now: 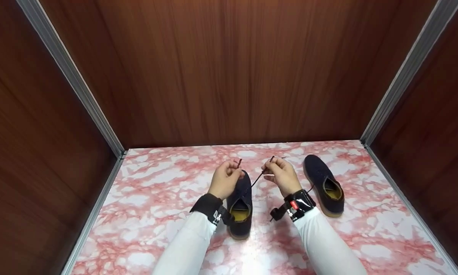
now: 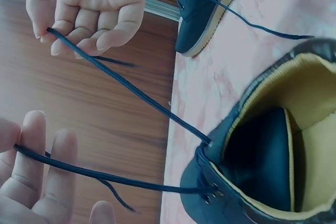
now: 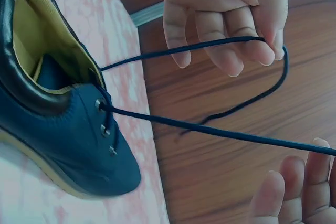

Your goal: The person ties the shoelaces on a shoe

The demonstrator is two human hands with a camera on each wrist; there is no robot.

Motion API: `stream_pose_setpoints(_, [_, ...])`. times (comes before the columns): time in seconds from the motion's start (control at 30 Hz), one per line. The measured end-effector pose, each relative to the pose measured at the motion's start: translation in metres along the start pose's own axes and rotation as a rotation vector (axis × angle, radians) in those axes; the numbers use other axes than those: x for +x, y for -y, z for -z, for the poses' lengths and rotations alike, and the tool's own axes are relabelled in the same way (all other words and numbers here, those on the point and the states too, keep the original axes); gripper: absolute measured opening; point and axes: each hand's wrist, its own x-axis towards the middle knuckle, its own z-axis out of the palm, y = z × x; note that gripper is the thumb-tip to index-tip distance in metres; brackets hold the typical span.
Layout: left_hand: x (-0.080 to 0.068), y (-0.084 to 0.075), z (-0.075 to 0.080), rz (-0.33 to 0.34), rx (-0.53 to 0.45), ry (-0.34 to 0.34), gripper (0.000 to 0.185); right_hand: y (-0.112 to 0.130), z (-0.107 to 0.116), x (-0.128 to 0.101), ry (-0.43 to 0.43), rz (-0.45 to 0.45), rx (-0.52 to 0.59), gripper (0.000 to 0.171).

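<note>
A navy lace-up shoe [image 1: 241, 198] with a yellow lining stands between my hands, toe pointing away from me. Thumb and fingers of my left hand [image 1: 226, 178] pinch one shoelace [image 3: 178, 50] above the toe; in the right wrist view its free tail loops down. My right hand [image 1: 281, 173] pinches the other shoelace [image 2: 131, 87], pulled up and to the right from the shoe. Both laces rise from the top eyelets [image 3: 100, 104]. In the left wrist view my left hand [image 2: 37, 177] is partly cut off by the frame.
The matching shoe [image 1: 324, 185] stands to the right of my right hand, its lace [image 2: 257, 25] trailing loose. A red-and-white marbled surface [image 1: 156, 214] lies beneath. Brown wood-grain panels [image 1: 229, 76] with grey metal edging [image 1: 80, 80] enclose the back and sides.
</note>
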Motion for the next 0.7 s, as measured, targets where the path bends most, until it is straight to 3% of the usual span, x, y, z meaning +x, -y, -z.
stream_pose_setpoints(0.23, [0.005,0.003,-0.002,-0.028,0.029,0.097,0.011,0.012,0.011,0.003,-0.028,0.061,-0.086,0.025])
stream_pose_setpoints(0.5, [0.004,0.032,0.008,0.085,0.234,0.144,0.007,0.015,0.021,0.006,0.003,0.066,-0.176,0.021])
stream_pose_setpoints(0.7, [0.004,0.039,0.013,0.115,0.281,0.141,0.009,0.018,0.027,0.008,0.056,0.112,-0.376,0.020])
